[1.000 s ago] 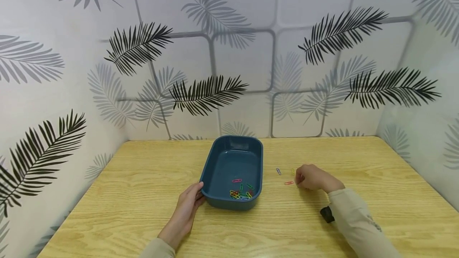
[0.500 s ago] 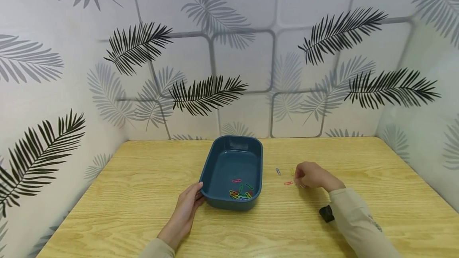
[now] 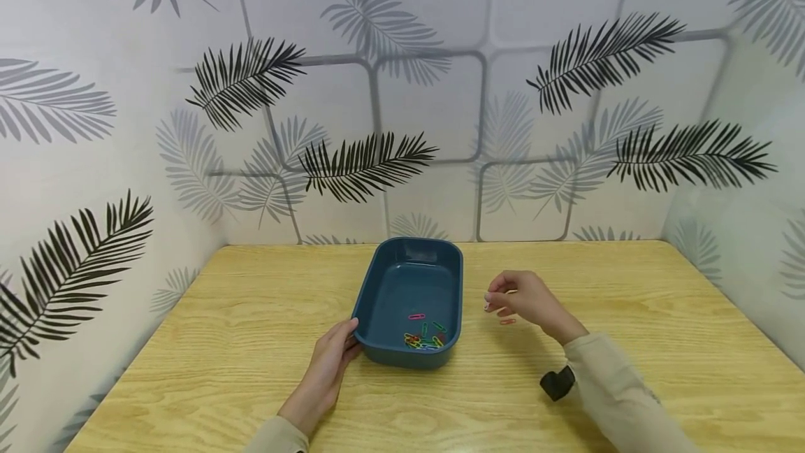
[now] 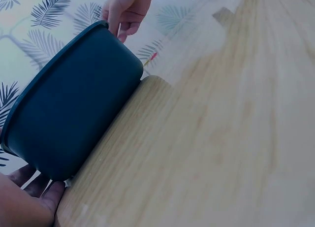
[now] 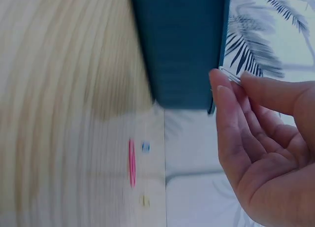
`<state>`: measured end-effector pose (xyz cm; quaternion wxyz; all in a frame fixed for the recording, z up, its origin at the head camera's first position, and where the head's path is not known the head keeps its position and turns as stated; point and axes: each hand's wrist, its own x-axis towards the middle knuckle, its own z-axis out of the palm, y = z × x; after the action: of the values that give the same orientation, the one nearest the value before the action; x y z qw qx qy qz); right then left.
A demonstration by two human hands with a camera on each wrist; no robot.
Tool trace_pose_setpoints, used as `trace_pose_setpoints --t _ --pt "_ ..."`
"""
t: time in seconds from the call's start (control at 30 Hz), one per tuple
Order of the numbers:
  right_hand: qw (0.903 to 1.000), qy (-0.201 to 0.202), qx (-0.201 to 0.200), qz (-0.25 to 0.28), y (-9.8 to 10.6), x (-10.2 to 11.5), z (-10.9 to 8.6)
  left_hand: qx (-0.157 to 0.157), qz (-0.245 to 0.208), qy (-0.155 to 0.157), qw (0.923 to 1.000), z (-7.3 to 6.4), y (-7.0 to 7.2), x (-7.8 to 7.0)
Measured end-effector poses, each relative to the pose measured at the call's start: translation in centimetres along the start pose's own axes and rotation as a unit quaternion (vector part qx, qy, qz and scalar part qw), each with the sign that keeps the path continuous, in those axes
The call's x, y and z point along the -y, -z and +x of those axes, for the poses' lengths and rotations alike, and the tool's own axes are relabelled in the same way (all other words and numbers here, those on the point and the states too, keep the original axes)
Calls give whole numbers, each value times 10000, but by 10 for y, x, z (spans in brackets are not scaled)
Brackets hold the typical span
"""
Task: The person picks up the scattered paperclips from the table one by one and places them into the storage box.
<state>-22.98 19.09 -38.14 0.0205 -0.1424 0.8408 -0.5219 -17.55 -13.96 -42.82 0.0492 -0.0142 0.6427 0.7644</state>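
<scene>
A dark blue rectangular tub [image 3: 409, 292] sits on the table, with several coloured paper clips [image 3: 428, 342] gathered in its near end. My left hand [image 3: 325, 363] grips the tub's near left corner, thumb at the rim and fingers against the outer wall. To the right of the tub, my right hand [image 3: 527, 299] is raised over the table. Its thumb and index finger pinch a white paper clip [image 5: 230, 76]. Below that hand lies a pink paper clip [image 5: 132, 163], close to a blue paper clip [image 5: 145, 146] and a yellow paper clip [image 5: 144, 201].
The wooden table [image 3: 251, 327] reaches back to a wall [image 3: 428, 110] patterned with leaves. A black device [image 3: 557, 383] is fixed at the right wrist, beside the sleeve [image 3: 619, 386].
My right hand has risen from the table and moved left toward the tub, carrying the white paper clip. The left hand and the tub have stayed where they were.
</scene>
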Motion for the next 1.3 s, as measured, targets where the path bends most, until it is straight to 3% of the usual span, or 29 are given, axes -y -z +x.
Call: trace_pose_setpoints --t 0.33,0.63,1.3 --pt "9947 -360 -91 955 -20 21 -6 -77 -36 23 10000 1 -1 1" --pt "9866 -174 39 1622 -33 29 -9 -12 -17 9 10000 2 1 3" --pt "9907 -133 7 1354 -43 37 -13 13 13 16 10000 2 0 2"
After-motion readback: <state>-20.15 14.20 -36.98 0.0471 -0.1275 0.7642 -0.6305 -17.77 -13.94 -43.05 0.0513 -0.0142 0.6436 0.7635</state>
